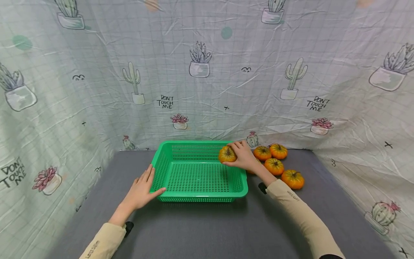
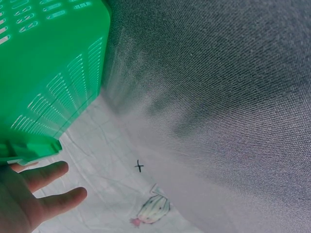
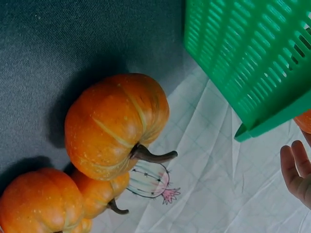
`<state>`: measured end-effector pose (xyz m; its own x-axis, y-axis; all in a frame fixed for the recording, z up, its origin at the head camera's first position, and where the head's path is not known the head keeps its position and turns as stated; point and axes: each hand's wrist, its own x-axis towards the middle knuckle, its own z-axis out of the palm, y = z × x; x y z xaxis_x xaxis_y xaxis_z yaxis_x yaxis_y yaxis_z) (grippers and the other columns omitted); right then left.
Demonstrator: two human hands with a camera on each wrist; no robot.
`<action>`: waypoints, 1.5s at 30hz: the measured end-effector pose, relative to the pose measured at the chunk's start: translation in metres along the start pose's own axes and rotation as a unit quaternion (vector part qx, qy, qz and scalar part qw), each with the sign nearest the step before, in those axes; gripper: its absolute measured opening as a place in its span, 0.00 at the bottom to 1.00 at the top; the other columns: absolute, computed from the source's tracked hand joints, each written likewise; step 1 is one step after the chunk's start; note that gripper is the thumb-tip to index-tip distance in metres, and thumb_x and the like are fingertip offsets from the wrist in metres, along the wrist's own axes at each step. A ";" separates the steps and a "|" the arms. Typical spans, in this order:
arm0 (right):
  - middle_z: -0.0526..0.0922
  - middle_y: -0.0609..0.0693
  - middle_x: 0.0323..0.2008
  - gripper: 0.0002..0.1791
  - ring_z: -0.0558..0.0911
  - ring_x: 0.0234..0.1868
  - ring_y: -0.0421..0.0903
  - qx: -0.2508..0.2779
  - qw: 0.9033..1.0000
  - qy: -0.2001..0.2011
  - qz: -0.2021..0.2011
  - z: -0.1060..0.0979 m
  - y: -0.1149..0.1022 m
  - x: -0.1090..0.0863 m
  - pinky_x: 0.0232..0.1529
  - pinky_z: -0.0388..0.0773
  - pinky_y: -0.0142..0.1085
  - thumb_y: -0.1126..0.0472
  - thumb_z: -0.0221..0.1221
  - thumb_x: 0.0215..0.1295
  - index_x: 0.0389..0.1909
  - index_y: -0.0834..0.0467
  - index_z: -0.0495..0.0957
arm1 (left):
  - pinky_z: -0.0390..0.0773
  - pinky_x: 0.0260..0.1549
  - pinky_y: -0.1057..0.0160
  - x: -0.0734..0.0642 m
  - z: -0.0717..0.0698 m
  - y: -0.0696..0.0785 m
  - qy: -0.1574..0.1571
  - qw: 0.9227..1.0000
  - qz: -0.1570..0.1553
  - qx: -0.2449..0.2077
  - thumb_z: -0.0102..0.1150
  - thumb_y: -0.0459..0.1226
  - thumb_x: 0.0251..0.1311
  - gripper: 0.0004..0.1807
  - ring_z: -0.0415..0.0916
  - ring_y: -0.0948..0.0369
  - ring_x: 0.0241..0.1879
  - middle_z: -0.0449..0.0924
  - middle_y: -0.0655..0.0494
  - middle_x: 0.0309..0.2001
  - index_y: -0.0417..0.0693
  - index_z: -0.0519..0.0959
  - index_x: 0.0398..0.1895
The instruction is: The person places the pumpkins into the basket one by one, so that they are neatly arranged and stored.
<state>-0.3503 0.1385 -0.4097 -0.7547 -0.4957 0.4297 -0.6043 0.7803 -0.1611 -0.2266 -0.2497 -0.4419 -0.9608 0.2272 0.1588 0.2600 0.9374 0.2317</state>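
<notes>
Two beige sleeves (image 1: 300, 210) come in from the near edge of the table (image 1: 207, 226), a flat top covered in dark grey woven cloth with a fine grain. Left hand (image 1: 139, 191) lies flat against the near left corner of the basket (image 1: 168, 169), fingers (image 1: 148, 176) straight and relaxed along its left wall, thumb on the front rim, holding nothing. That basket is glossy green plastic, a shallow rectangle with rounded corners, slotted walls and a perforated floor; its long axis runs left to right, parallel to the table's near edge, and it sits toward the far middle of the table.

Right hand (image 1: 243, 158) is over the basket's far right corner, fingers curled around a pumpkin (image 1: 227, 154), which is held just inside the basket, above the right end. It is small, squat and ribbed, orange with yellowish flecks, and its dark stem points up and toward the camera.

Four more pumpkins (image 1: 275, 163) of the same shape cluster on the table just right of the basket, near the far right corner, stems up; the right wrist view shows their smooth, waxy skin and curved brown stems.

Crumpled white cloth (image 1: 207, 72) printed with a grid, potted cacti and "DON'T TOUCH ME" hangs behind the far edge and along both sides.
</notes>
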 end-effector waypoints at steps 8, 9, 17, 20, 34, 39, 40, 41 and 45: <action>0.69 0.55 0.48 0.42 0.63 0.48 0.54 -0.016 0.999 -0.038 0.013 0.012 -0.003 0.007 0.47 0.67 0.51 0.32 0.62 0.39 0.56 0.49 0.70 | 0.55 0.53 0.35 -0.002 -0.001 0.000 0.002 1.000 0.001 0.000 0.43 0.64 0.54 0.52 0.49 0.41 0.66 0.40 0.40 0.70 0.36 0.44 0.68; 0.69 0.55 0.47 0.42 0.63 0.48 0.53 -0.015 0.999 -0.040 0.013 0.013 -0.003 0.008 0.46 0.66 0.51 0.32 0.62 0.39 0.56 0.49 0.70 | 0.55 0.53 0.35 -0.002 -0.001 0.000 0.003 1.000 0.001 0.000 0.43 0.64 0.54 0.52 0.49 0.41 0.66 0.40 0.40 0.70 0.36 0.44 0.68; 0.69 0.53 0.51 0.42 0.63 0.53 0.55 -0.040 0.996 -0.075 0.004 0.019 -0.002 0.014 0.51 0.62 0.54 0.33 0.63 0.40 0.57 0.49 0.67 | 0.56 0.53 0.35 -0.002 0.000 0.000 0.006 1.000 0.004 -0.001 0.44 0.64 0.54 0.51 0.48 0.42 0.66 0.40 0.40 0.70 0.36 0.44 0.68; 0.70 0.54 0.52 0.42 0.64 0.52 0.55 -0.053 0.995 -0.089 -0.006 0.020 -0.002 0.016 0.49 0.63 0.53 0.34 0.62 0.41 0.57 0.50 0.67 | 0.56 0.53 0.34 -0.002 0.000 0.000 0.006 1.000 0.004 0.000 0.44 0.64 0.54 0.51 0.49 0.42 0.66 0.40 0.40 0.70 0.36 0.45 0.68; 0.74 0.52 0.50 0.40 0.66 0.46 0.50 -0.131 0.979 -0.148 -0.050 0.024 -0.001 0.027 0.44 0.63 0.48 0.33 0.60 0.43 0.55 0.51 0.68 | 0.56 0.52 0.34 -0.001 0.000 -0.001 0.005 1.000 0.007 -0.003 0.43 0.63 0.54 0.51 0.48 0.41 0.66 0.40 0.40 0.70 0.35 0.44 0.68; 0.74 0.52 0.48 0.40 0.65 0.45 0.49 -0.141 0.973 -0.174 -0.048 0.024 -0.001 0.030 0.43 0.62 0.46 0.33 0.59 0.44 0.56 0.52 0.68 | 0.56 0.53 0.34 0.000 -0.001 0.000 0.006 1.000 0.007 -0.002 0.43 0.63 0.54 0.51 0.49 0.41 0.66 0.39 0.40 0.70 0.35 0.45 0.68; 0.74 0.52 0.48 0.40 0.65 0.44 0.49 -0.144 0.972 -0.181 -0.048 0.023 -0.001 0.031 0.42 0.61 0.46 0.32 0.59 0.44 0.57 0.52 0.68 | 0.56 0.53 0.34 0.001 -0.002 0.000 0.006 1.000 0.008 -0.002 0.43 0.63 0.54 0.51 0.49 0.41 0.66 0.39 0.40 0.70 0.35 0.45 0.68; 0.75 0.52 0.47 0.41 0.65 0.44 0.49 -0.147 0.970 -0.188 -0.049 0.023 0.000 0.033 0.42 0.61 0.46 0.32 0.58 0.45 0.57 0.52 0.68 | 0.56 0.53 0.34 0.001 -0.002 0.000 0.005 1.000 0.008 -0.002 0.43 0.63 0.55 0.51 0.49 0.41 0.66 0.39 0.40 0.70 0.35 0.45 0.68; 0.74 0.52 0.45 0.40 0.65 0.43 0.49 -0.165 0.962 -0.210 -0.062 0.023 0.000 0.037 0.43 0.61 0.46 0.32 0.58 0.45 0.57 0.52 0.68 | 0.56 0.53 0.34 0.000 -0.002 0.000 0.004 1.000 0.008 -0.005 0.43 0.63 0.55 0.51 0.48 0.41 0.66 0.39 0.40 0.70 0.35 0.45 0.68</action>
<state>-0.3840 0.1112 -0.4147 -0.7608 -0.6487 0.0198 -0.6342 0.7496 0.1894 -0.2265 -0.2501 -0.4396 -0.9557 0.2395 0.1711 0.2760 0.9310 0.2387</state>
